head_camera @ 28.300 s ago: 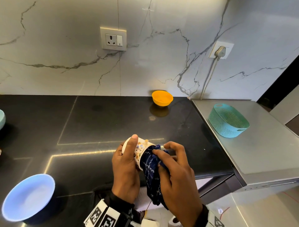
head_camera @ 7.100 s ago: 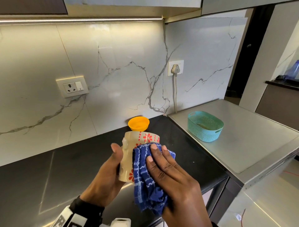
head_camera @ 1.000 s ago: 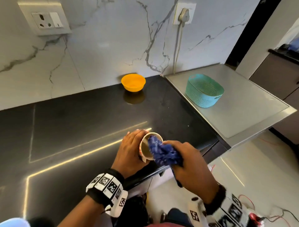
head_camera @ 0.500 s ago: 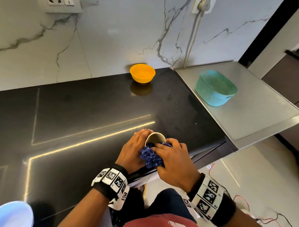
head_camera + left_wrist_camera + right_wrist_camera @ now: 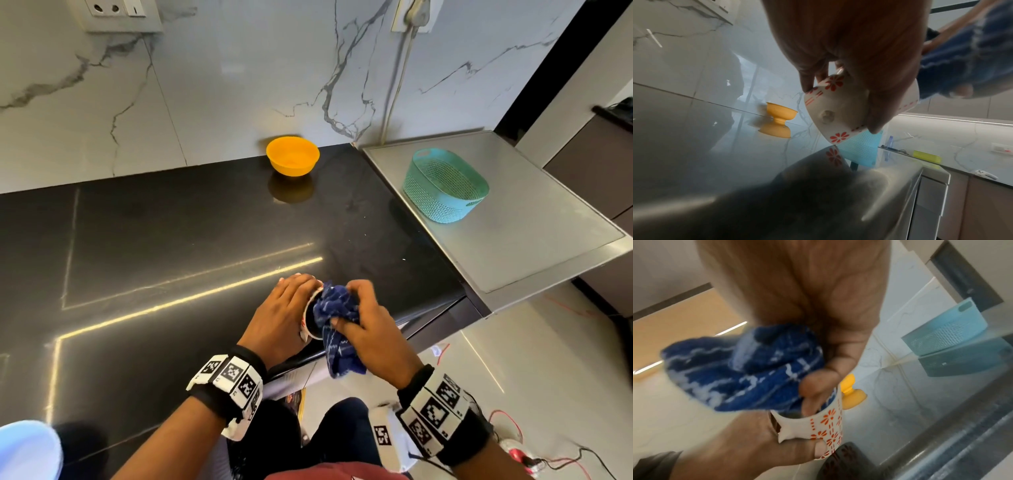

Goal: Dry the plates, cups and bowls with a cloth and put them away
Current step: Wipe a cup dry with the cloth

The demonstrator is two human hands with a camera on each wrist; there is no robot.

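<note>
Cup (image 5: 310,320) first: your left hand (image 5: 279,317) is wrapped round its patterned side, thumb and fingers curled on the wall, and it hangs tipped on its side just above the near edge of the worktop (image 5: 171,240), its mouth turned toward 3 o'clock. Your right hand (image 5: 370,323) is clenched on the bunched blue cloth (image 5: 337,318), with fingertips and a wad of cloth pushed into the mouth.

Risk one, as I judge it: the cup sits right over the worktop's lip with open floor (image 5: 462,359) below at 5 o'clock. If the cloth binds inside while you twist, the cup can turn out of your left hand and drop past the edge.

Risk two: the handle looks broken off, leaving stubs on the wall. A stub can snag the cloth or scrape your palm if you rotate hard.

Risk three: the tail of the cloth dangles below your right hand and could catch on the edge.

Farther out, the orange bowl (image 5: 293,160) stands at 12 o'clock against the wall, and the teal basket (image 5: 445,185) sits at 2 o'clock on the steel surface (image 5: 548,240), well apart from the hands. A pale blue bowl (image 5: 27,448) shows at 8 o'clock; mind your left elbow near it.
</note>
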